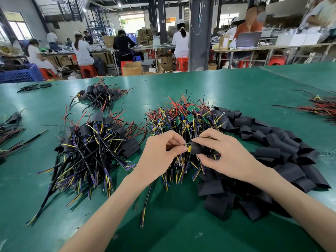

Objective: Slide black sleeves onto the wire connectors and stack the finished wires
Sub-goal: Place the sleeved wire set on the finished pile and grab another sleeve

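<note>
With its far end hidden inside the sleeve (197, 149), the connector (187, 148) is pinched by the left hand (160, 155) while the right hand (231, 153) pinches the sleeve, above the unsleeved pile (181, 117) mid-table (236, 84).

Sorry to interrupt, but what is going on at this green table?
The person's left hand pinches a small connector with a yellow part, while the right hand holds a black sleeve at its end. Unsleeved green-board wires are heaped beyond the hands, loose black sleeves lie on the right, and sleeved wires are stacked on the left.
</note>
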A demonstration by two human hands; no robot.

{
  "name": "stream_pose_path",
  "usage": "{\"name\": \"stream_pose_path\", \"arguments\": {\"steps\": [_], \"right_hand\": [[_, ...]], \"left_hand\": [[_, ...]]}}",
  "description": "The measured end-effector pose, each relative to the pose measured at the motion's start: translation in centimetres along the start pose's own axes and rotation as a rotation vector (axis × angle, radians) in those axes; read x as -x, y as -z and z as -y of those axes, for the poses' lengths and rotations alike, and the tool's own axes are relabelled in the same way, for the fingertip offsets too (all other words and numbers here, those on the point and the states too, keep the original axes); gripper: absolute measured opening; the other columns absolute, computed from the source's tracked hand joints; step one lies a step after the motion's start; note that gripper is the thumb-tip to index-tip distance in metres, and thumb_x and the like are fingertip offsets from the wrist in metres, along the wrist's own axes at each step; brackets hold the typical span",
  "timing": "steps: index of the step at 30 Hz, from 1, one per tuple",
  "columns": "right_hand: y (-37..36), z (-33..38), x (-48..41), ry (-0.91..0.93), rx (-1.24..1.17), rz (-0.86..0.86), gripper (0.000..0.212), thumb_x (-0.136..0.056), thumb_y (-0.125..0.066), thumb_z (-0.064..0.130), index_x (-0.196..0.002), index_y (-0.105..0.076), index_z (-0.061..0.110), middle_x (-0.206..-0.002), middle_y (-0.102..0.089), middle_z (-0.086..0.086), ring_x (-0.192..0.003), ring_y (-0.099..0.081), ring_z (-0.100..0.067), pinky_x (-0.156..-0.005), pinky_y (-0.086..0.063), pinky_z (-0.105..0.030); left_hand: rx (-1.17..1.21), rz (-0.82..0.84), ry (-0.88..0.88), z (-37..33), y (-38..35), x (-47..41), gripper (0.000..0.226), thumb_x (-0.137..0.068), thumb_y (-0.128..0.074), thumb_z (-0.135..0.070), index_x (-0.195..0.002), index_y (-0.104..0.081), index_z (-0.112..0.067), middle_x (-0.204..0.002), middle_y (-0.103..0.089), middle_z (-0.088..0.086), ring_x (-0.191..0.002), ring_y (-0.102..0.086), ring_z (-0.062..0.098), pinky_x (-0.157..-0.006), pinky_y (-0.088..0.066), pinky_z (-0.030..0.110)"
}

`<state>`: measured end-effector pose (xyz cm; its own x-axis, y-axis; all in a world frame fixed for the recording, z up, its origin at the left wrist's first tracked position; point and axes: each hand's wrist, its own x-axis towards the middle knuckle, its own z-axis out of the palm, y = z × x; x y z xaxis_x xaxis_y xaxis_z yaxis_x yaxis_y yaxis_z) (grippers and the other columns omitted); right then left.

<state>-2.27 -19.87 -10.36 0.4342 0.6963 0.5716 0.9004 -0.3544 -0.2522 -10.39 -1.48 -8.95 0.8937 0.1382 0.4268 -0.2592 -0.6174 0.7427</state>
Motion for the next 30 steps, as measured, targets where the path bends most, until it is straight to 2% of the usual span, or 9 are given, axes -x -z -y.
{"name": "stream_pose_path", "arguments": {"steps": [3, 8, 11, 19, 25, 28, 30], "right_hand": [[0.1, 0.0, 0.0, -0.008, -0.038, 0.020, 0.035, -0.078, -0.072, 0.016, -0.112, -0.067, 0.016, -0.103, -0.057, 0.007, -0.082, -0.053, -0.004, -0.073, -0.042, -0.016], [0.2, 0.4, 0.0, 0.022, 0.018, 0.010, 0.038, -0.077, -0.072, 0.017, -0.114, -0.065, 0.014, -0.106, -0.058, 0.003, -0.087, -0.060, -0.021, -0.077, -0.052, -0.038], [0.1, 0.4, 0.0, 0.028, 0.035, -0.007, 0.038, -0.077, -0.072, 0.018, -0.114, -0.065, 0.014, -0.106, -0.058, 0.002, -0.087, -0.060, -0.023, -0.076, -0.052, -0.041], [0.0, 0.5, -0.1, 0.033, -0.016, 0.029, 0.033, -0.079, -0.071, 0.015, -0.112, -0.066, 0.014, -0.103, -0.057, 0.004, -0.086, -0.058, -0.015, -0.077, -0.050, -0.036], [-0.2, 0.5, -0.1, 0.062, 0.006, -0.006, 0.036, -0.079, -0.072, 0.016, -0.114, -0.065, 0.014, -0.105, -0.058, 0.003, -0.089, -0.059, -0.018, -0.077, -0.051, -0.038], [-0.3, 0.2, -0.1, 0.066, -0.048, -0.033, 0.040, -0.081, -0.070, 0.025, -0.119, -0.063, 0.013, -0.109, -0.056, 0.002, -0.093, -0.058, -0.014, -0.086, -0.048, -0.029], [0.2, -0.9, -0.5, -0.017, -0.126, -0.146, 0.040, -0.085, -0.065, 0.032, -0.121, -0.061, 0.014, -0.111, -0.054, 0.002, -0.091, -0.058, -0.009, -0.092, -0.043, -0.024]], "left_hand": [[0.012, 0.013, -0.002, -0.1, -0.1, 0.1, 0.010, -0.079, -0.073, -0.006, -0.081, -0.068, -0.014, -0.073, -0.067, -0.006, -0.066, -0.058, -0.003, -0.067, -0.042, 0.007], [0.045, 0.038, 0.096, 0.0, 0.1, -0.1, 0.017, -0.078, -0.075, -0.009, -0.077, -0.065, -0.023, -0.070, -0.067, -0.010, -0.063, -0.058, -0.003, -0.064, -0.043, 0.007], [0.078, 0.035, 0.132, 0.0, 0.2, -0.2, 0.017, -0.078, -0.076, -0.011, -0.079, -0.064, -0.023, -0.070, -0.069, -0.009, -0.063, -0.060, -0.002, -0.065, -0.044, 0.009], [-0.089, 0.009, 0.041, -0.2, -0.6, 0.1, 0.021, -0.077, -0.073, -0.006, -0.083, -0.061, -0.022, -0.069, -0.064, -0.009, -0.062, -0.054, -0.006, -0.064, -0.040, 0.006], [-0.091, 0.003, 0.045, 0.0, -0.3, 0.1, 0.015, -0.078, -0.073, -0.007, -0.087, -0.070, -0.018, -0.077, -0.062, -0.009, -0.064, -0.054, -0.004, -0.065, -0.039, 0.006], [-0.055, 0.008, 0.051, -0.2, -0.3, 0.0, 0.018, -0.078, -0.071, -0.003, -0.081, -0.069, -0.021, -0.072, -0.066, -0.010, -0.063, -0.056, -0.003, -0.065, -0.040, 0.005], [-0.036, -0.030, 0.049, -0.2, -0.2, -0.1, 0.019, -0.078, -0.071, 0.000, -0.079, -0.068, -0.019, -0.070, -0.066, -0.010, -0.063, -0.057, -0.003, -0.064, -0.041, 0.006]]}}
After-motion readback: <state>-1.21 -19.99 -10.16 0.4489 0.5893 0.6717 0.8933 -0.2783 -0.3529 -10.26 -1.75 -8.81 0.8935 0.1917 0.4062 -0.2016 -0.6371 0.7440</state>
